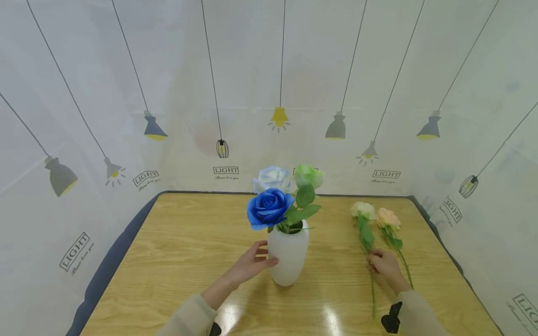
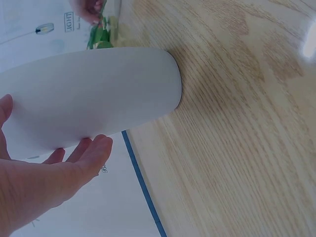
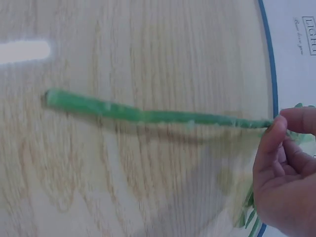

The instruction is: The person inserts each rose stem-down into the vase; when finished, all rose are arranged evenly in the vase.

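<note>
A white vase (image 1: pixel 288 254) stands upright on the wooden table, holding a blue rose (image 1: pixel 270 208), a pale bluish-white rose (image 1: pixel 272 179) and a light green flower (image 1: pixel 308 176). My left hand (image 1: pixel 251 265) holds the vase's left side, thumb toward the front; the left wrist view shows the digits against the smooth wall (image 2: pixel 98 94). At the right, my right hand (image 1: pixel 383 264) pinches the green stem of a cream-white flower (image 1: pixel 363 211). In the right wrist view, thumb and forefinger grip that stem (image 3: pixel 187 118), its cut end pointing away just over the tabletop.
A peach flower (image 1: pixel 388 218) lies right of the cream-white one, its stem passing beside my right wrist. The table (image 1: pixel 189 233) has a dark blue edge (image 1: pixel 113 252). Behind and at the sides hangs a pale backdrop (image 1: pixel 252 70) printed with lamps.
</note>
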A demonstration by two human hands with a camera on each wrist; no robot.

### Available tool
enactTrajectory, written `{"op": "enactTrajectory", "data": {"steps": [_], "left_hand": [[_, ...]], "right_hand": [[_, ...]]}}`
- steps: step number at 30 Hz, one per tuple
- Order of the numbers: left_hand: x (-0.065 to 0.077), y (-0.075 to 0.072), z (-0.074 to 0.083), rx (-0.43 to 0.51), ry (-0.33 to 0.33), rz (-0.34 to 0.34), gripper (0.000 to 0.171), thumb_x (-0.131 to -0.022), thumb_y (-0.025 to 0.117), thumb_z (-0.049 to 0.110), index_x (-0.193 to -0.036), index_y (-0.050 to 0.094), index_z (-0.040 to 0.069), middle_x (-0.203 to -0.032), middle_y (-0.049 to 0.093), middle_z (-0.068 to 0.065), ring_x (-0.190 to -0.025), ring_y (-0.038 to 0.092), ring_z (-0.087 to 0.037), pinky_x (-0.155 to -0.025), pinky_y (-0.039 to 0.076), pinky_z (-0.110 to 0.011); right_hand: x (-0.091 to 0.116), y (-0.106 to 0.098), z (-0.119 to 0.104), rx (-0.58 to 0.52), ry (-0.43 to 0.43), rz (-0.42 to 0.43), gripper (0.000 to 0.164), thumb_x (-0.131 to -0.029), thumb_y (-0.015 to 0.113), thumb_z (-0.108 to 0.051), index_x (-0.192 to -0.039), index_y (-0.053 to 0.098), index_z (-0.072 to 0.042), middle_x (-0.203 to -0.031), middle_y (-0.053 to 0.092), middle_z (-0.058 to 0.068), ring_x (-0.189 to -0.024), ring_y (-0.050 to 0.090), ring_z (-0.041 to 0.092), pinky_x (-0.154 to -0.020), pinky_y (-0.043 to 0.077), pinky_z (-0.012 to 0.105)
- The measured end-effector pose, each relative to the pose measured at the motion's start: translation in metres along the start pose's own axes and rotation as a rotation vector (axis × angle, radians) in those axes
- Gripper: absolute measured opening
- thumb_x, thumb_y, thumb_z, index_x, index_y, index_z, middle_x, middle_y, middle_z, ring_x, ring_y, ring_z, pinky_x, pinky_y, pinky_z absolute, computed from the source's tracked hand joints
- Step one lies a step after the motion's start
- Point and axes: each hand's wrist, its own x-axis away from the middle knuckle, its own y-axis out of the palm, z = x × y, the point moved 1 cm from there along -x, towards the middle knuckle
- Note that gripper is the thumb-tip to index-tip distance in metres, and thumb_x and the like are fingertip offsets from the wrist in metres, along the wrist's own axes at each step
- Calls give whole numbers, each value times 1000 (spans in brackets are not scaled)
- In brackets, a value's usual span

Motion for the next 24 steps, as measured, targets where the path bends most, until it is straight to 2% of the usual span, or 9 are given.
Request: {"op": "enactTrajectory", "data": {"steps": [3,6,11,15,19,24], "left_hand": [[6,0,11,12,1,-3,65,-82,64,31,-131,33,2,-124,40,-22,-112,39,-40,-85,38,-50],[13,0,20,5,9,-6,64,-82,63,29,-131,33,0,-124,40,-23,-112,39,-41,-85,38,-50],[15,1,23,-14,21,-10,65,-82,63,30,-131,32,-1,-123,40,-24,-111,39,-42,-84,38,-50],[16,0,24,-3,5,-9,64,-83,63,30,-131,32,1,-124,40,-23,-112,39,-40,-85,38,-50],[14,0,24,-1,-1,-11,64,-83,62,30,-131,32,1,-124,40,-23,-112,39,-40,-86,37,-50],[15,0,25,3,2,-13,64,-83,62,29,-131,32,0,-124,39,-24,-113,39,-41,-86,37,-50]], "right_hand": [[1,4,-8,-53,30,5,44,-88,50,-14,-118,40,16,-89,55,18,-65,54,15,-58,48,27],[4,9,-17,-100,15,1,44,-89,51,-14,-120,39,15,-94,53,21,-68,54,13,-61,49,27],[6,18,-30,-167,-58,11,38,-88,53,-15,-111,44,13,-88,54,15,-68,55,13,-61,50,29],[9,24,-42,-232,-78,5,35,-88,54,-11,-109,44,14,-86,53,10,-68,56,13,-63,50,31],[15,29,-59,-279,-109,-7,32,-88,54,-9,-108,43,14,-85,54,13,-68,58,14,-65,50,31],[22,32,-82,-307,-200,-51,29,-89,55,-16,-101,47,9,-81,56,11,-68,57,14,-65,50,31]]}}
